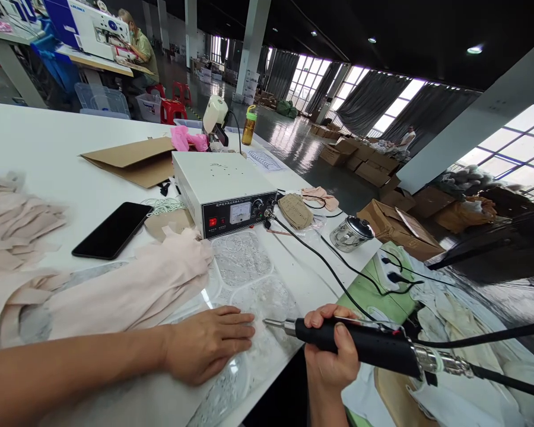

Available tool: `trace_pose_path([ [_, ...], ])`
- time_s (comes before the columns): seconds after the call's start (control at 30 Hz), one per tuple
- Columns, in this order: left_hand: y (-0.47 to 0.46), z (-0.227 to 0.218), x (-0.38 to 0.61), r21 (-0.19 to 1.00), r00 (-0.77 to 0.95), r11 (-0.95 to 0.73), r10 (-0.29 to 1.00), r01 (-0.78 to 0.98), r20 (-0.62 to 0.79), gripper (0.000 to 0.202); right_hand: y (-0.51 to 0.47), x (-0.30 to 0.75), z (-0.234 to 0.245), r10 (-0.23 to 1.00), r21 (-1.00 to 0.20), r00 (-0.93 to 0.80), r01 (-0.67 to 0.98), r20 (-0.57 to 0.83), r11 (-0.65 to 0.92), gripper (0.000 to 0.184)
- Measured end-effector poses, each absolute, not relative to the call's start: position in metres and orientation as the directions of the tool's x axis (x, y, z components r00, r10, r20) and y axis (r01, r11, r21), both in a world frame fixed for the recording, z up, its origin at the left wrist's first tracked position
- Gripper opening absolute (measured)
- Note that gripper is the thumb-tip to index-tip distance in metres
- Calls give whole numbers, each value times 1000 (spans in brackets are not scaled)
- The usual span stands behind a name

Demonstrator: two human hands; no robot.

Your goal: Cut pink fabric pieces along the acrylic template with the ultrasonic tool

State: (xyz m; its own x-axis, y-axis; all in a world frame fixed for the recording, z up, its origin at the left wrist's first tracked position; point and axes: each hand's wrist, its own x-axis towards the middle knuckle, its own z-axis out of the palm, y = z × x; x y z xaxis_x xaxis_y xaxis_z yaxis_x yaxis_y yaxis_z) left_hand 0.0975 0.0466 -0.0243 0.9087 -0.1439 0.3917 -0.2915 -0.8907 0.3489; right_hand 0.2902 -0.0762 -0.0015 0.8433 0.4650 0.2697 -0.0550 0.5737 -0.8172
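Observation:
My right hand (331,350) is closed around a black pen-shaped tool (360,344) with a metal tip (273,323), held level at the table's near edge. A black cable runs from the tool's rear end off to the right. Another black cable runs from the white control box (225,193), which has a dial and knobs. My left hand (209,344) lies flat, fingers together, on a clear plastic sheet (244,267) with lacy white pieces, fingertips a little short of the tool tip. A pale pink fabric piece (129,290) lies just behind that hand.
A black phone (112,230) lies left of the box, a pile of pink fabric pieces (13,222) farther left. Brown cardboard (136,159), a metal cup (350,233), a bottle (249,126) and a power strip (394,274) sit around. A person works at a far sewing machine (89,26).

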Motion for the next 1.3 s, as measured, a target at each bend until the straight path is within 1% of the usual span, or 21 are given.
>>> trace_pose_path([
  [0.43, 46, -27, 97, 347, 919, -896, -142, -278, 368, 40, -81, 292, -2, 480, -813, 829, -54, 287, 580, 14],
  [0.77, 46, -28, 97, 337, 925, -902, -147, -271, 350, 37, -81, 293, -2, 464, -814, 837, -39, 290, 579, 13],
  [0.97, 46, -25, 98, 339, 919, -900, -143, -275, 367, 37, -76, 291, -3, 489, -819, 819, -41, 301, 572, 13],
  [1.17, 46, -24, 98, 347, 901, -892, -131, -289, 414, 37, -73, 290, -6, 504, -820, 806, -41, 310, 571, 10],
  [1.3, 46, -25, 99, 342, 901, -895, -133, -288, 413, 38, -75, 289, -6, 510, -823, 796, -24, 328, 567, 10],
])
